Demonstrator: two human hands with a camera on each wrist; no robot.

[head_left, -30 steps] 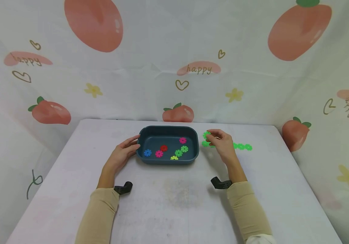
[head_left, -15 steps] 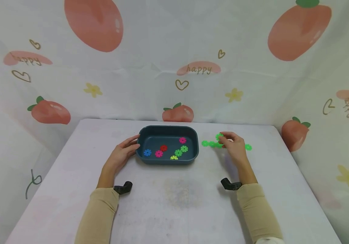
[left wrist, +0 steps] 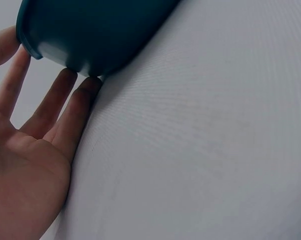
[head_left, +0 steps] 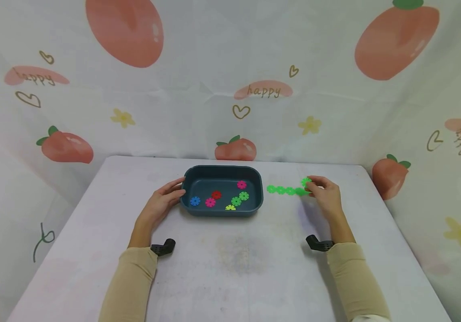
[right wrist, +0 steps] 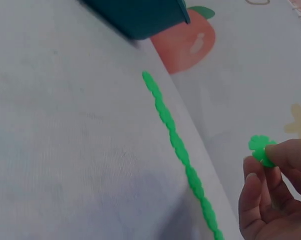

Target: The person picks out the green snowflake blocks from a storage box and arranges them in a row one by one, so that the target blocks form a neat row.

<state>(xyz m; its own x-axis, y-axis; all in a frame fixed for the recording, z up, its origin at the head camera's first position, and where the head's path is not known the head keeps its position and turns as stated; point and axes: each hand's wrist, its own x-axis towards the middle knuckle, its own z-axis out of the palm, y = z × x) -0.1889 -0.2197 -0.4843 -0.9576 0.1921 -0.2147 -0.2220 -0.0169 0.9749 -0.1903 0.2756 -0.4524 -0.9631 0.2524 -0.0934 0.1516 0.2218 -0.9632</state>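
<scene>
My left hand [head_left: 159, 208] rests against the left end of a dark blue-green plastic bin [head_left: 222, 213]. In the left wrist view its fingertips [left wrist: 65, 75] touch the bin's outer wall, the fingers nearly straight. My right hand [head_left: 327, 195] pinches a bright green notched plastic disc [right wrist: 260, 149] between thumb and fingertips, raised above the table. Below it a row of matching green discs [head_left: 280, 190] lies on the table right of the bin; my right hand hides its right end in the head view. The right wrist view shows the discs in one unbroken line [right wrist: 178, 145].
Inside the bin lie several loose discs: a blue one [head_left: 195, 201], a red one [head_left: 216, 195], pink ones [head_left: 241, 184], green ones [head_left: 244, 196] and a yellow one [head_left: 230, 207]. A printed cloth [head_left: 198, 120] hangs behind the white table [head_left: 234, 277].
My right hand has moved to the right above the row, carrying the green disc. More of the row's left part shows. The left hand and the bin have stayed put.
</scene>
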